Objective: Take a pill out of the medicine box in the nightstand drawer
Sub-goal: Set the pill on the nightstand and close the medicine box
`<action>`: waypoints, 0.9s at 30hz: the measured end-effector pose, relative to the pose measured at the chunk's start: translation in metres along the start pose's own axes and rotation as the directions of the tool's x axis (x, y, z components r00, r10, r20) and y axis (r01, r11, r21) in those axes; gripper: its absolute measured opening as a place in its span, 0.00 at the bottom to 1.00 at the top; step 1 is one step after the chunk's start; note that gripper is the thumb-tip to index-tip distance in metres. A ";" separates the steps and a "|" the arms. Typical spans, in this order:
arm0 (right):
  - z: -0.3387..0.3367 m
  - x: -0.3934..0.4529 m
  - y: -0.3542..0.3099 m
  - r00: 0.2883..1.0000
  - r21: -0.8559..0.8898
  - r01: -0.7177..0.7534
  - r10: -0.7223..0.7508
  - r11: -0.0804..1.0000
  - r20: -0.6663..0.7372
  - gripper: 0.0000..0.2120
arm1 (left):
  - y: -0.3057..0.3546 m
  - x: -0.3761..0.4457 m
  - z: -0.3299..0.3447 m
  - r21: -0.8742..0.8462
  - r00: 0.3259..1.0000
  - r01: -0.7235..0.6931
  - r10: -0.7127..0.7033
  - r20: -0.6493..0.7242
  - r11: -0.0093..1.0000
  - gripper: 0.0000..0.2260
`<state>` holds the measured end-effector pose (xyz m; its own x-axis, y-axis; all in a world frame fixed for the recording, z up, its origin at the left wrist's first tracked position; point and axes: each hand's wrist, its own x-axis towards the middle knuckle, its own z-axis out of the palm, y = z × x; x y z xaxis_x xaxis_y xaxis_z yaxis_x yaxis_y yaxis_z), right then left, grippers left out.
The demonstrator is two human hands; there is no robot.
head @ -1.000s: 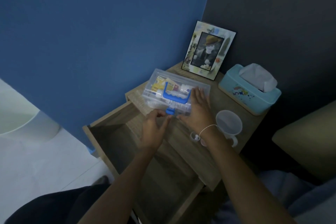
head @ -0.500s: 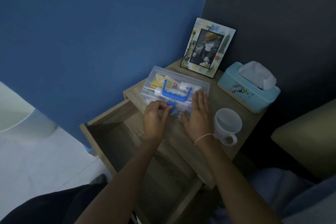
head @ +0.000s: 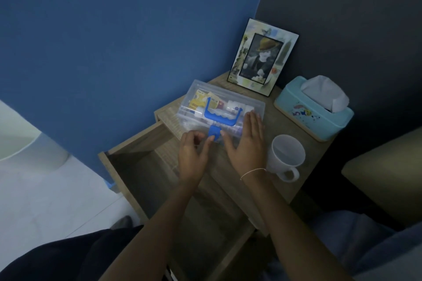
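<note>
A clear plastic medicine box [head: 233, 101] with a blue handle [head: 222, 116] and a blue front latch [head: 214, 131] rests on the wooden nightstand top [head: 262, 189], its lid closed over yellow packets and small bottles. My left hand [head: 191, 155] is at the box's front edge, thumb and fingers pinching the blue latch. My right hand [head: 247, 143] lies flat with fingers spread on the box's right front part. The nightstand drawer [head: 141, 173] stands pulled out below the box, and its dark inside looks bare.
A white mug [head: 286, 155] stands just right of my right hand. A light blue tissue box [head: 312, 114] sits at the back right, a picture frame [head: 262, 57] at the back. Blue wall on the left, dark wall behind, a cushioned seat at right.
My left hand's fingers have shifted slightly on the blue latch and my right hand has slid a little along the lid. The box stays in place, lid closed.
</note>
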<state>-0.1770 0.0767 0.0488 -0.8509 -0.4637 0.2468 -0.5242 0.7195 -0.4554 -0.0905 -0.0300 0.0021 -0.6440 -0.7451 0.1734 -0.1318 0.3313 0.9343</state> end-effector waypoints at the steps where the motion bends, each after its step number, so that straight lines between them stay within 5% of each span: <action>1: 0.001 0.000 -0.001 1.000 -0.001 -0.005 0.005 1.000 -0.012 0.40 | -0.001 0.002 -0.001 -0.004 1.000 0.008 -0.008 0.013 1.000 0.10; 15: 0.004 0.001 0.000 0.999 -0.026 -0.005 0.003 1.000 -0.053 0.39 | -0.011 0.013 -0.006 -0.035 0.983 -0.034 0.040 0.180 0.999 0.04; 27: 0.005 0.001 0.001 0.997 -0.050 0.014 -0.018 0.999 -0.074 0.38 | -0.010 0.025 0.006 -0.014 0.992 0.073 -0.071 0.107 0.997 0.08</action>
<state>-0.1783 0.0742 0.0440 -0.8415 -0.4369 0.3178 -0.5374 0.7378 -0.4086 -0.1103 -0.0488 -0.0049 -0.7100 -0.7005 0.0724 -0.1676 0.2679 0.9488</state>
